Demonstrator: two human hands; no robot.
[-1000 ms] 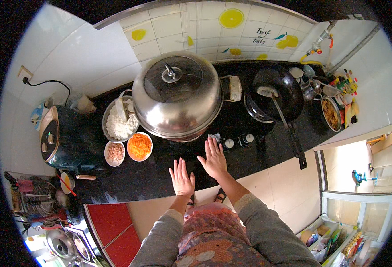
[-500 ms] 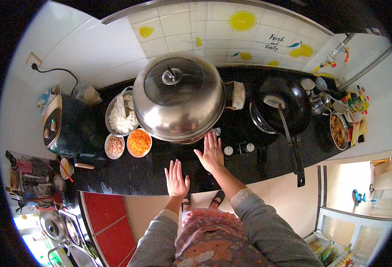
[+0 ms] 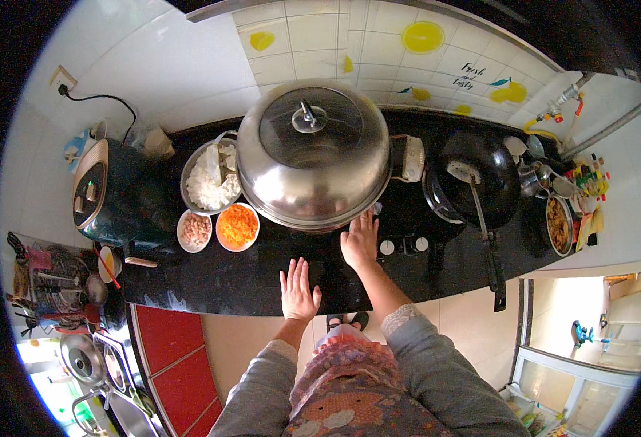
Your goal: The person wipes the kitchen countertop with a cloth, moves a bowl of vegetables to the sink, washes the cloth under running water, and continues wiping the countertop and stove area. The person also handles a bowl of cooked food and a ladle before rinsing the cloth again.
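My left hand [image 3: 299, 293] hovers over or rests on the front edge of the black counter, palm down, fingers stretched and holding nothing. My right hand [image 3: 360, 240] lies farther in, fingers extended toward the lower rim of a large domed steel lid [image 3: 277, 182] with a dark glass top. Its fingertips are by the lid's rim; whether they touch anything there I cannot tell. Two stove knobs [image 3: 386, 247] sit just right of this hand. Left of the lid stand a small bowl of chopped orange vegetable [image 3: 237, 226], a bowl of pink diced meat [image 3: 194, 231] and a larger bowl of white rice [image 3: 210, 186].
To the right, a black wok [image 3: 491, 189] holds a ladle, beside a dish of brown food [image 3: 559, 224] and condiment bottles [image 3: 590, 175]. A dark rice cooker [image 3: 120, 189] stands at the left. A utensil rack [image 3: 54, 280] and sink [image 3: 127, 415] lie at lower left.
The view has shifted, so the counter things appear farther right. My right hand's thumb has drawn in nearer its fingers. The left hand remains stretched out near the counter's front edge.
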